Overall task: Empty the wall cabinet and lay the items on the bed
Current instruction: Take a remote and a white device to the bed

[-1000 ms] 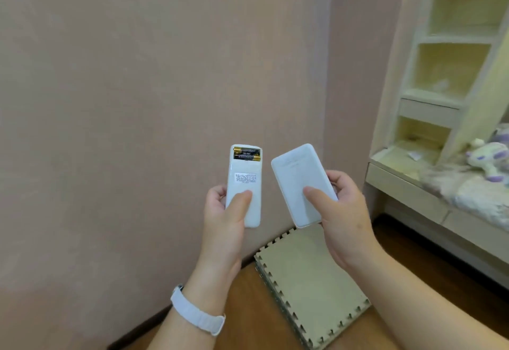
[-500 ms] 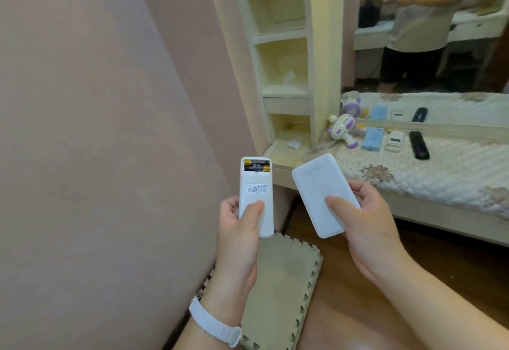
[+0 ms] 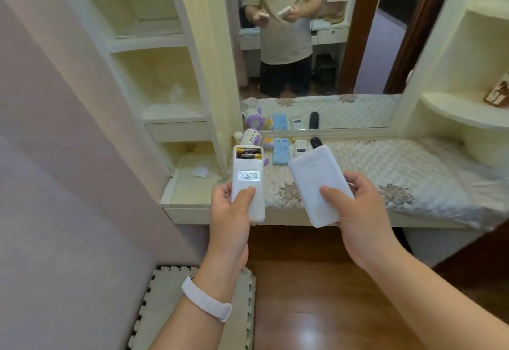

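You are clasping the remote [image 3: 246, 176] in your left grip [image 3: 231, 211] and the power bank [image 3: 314, 178] in your right grip [image 3: 355, 209], holding both above the bed's [image 3: 413, 162] near edge, likely for laying them down.

We stand in a bedroom of a home, where a bed [image 3: 399, 176] under a quilted, flower-patterned cover runs along a wall mirror [image 3: 366, 54], flanked by cream built-in shelves [image 3: 154, 43] on the left and rounded shelves [image 3: 462, 112] on the right. A purple-and-white plush toy [image 3: 249, 136] lies on the cover against the glass, beside a blue box [image 3: 280, 151], a small white device [image 3: 300, 147] and a black remote [image 3: 316, 141]. Underfoot, a polished wood floor [image 3: 316, 294] meets an interlocking foam mat [image 3: 165, 308] by a pink wall [image 3: 55, 184].
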